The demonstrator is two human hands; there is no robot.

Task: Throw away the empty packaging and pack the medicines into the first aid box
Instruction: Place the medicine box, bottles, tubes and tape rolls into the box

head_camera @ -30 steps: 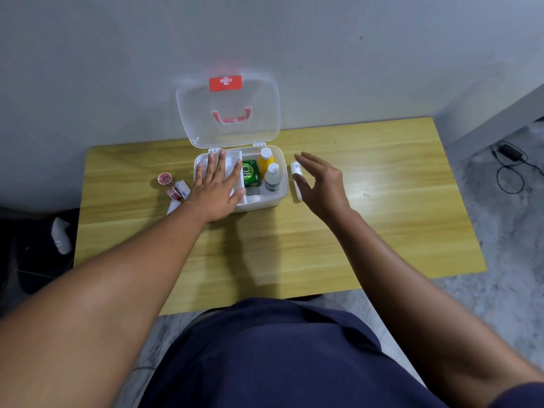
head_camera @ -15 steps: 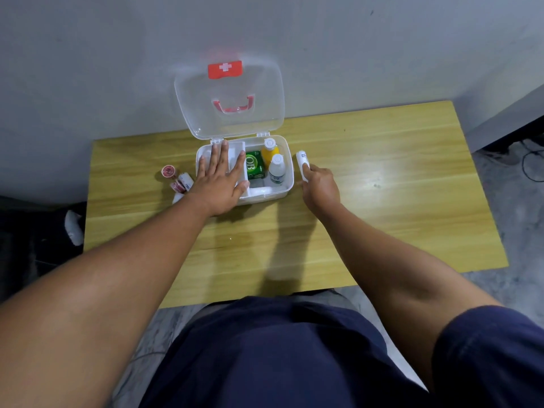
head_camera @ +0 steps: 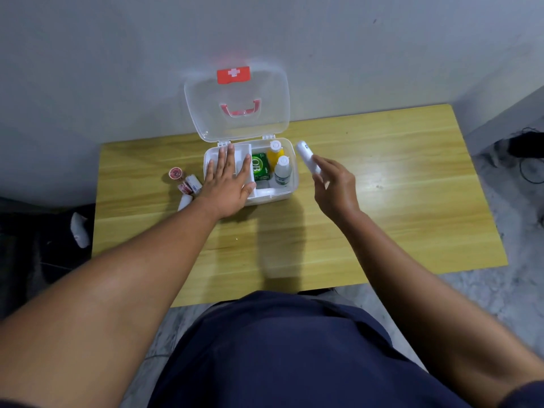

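Observation:
The white first aid box (head_camera: 290,189) stands open at the back of the wooden table (head_camera: 382,201), its clear lid (head_camera: 206,113) leaning on the wall. Inside stand a green packet (head_camera: 260,169), a yellow bottle (head_camera: 275,153) and a clear bottle (head_camera: 283,172). My left hand (head_camera: 228,184) lies flat, fingers apart, over the box's left side. My right hand (head_camera: 335,188) holds a white tube (head_camera: 306,156) lifted just right of the box. Left of the box lie a red-topped roll (head_camera: 175,173) and two small white rolls (head_camera: 190,185).
The grey wall rises right behind the table. Another small white roll (head_camera: 185,201) lies by my left wrist. A white object (head_camera: 80,229) sits on the dark floor at left. A black cable (head_camera: 530,169) lies on the floor at right.
My right hand closed on the white tube beside the box and lifted it off the table. My left hand stayed flat on the box.

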